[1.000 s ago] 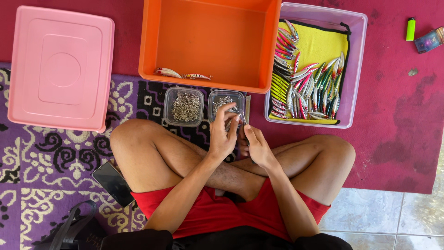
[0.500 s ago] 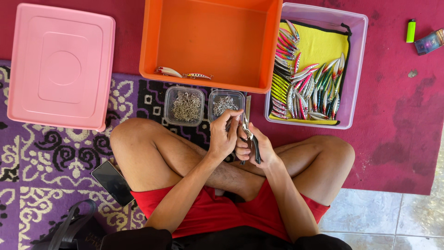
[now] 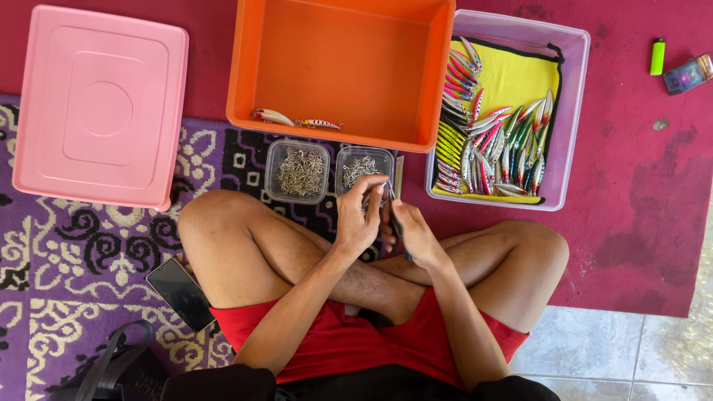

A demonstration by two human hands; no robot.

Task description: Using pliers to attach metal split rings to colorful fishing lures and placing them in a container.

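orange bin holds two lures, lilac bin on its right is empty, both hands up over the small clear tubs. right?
Not quite. The head view shows the lilac bin is not empty: it holds a yellow cloth and rows of lures. The rest stands: the orange bin holds two lures, and the left hand and right hand are by the small clear tubs.

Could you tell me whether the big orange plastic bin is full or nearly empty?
Nearly empty: the big orange plastic bin shows a bare floor, with only two fishing lures by its near wall.

Pliers (image 3: 397,223): dark, slim, stood nearly upright at frame centre, gripped between both hands.
Small lure piece: mostly hidden by fingers.
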